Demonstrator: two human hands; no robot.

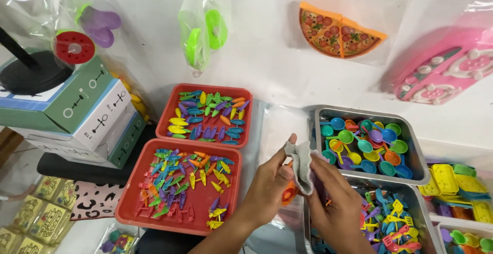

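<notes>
My left hand and my right hand meet at the lower middle, both gripping a small clear plastic bag that stands up between thumbs and fingers. An orange toy piece shows under my left palm, partly hidden. Just left of my hands lies the near red tray of small coloured toy pieces. A second red tray sits behind it. To the right is a metal tray of toy spoons, and a metal tray of toy forks lies under my right hand.
Stacked cardboard boxes stand at the left. Bagged toys hang on the white wall: green pieces, a toy pizza, a pink toy. Yellow toy trays lie at the far right. Clear bags lie between the trays.
</notes>
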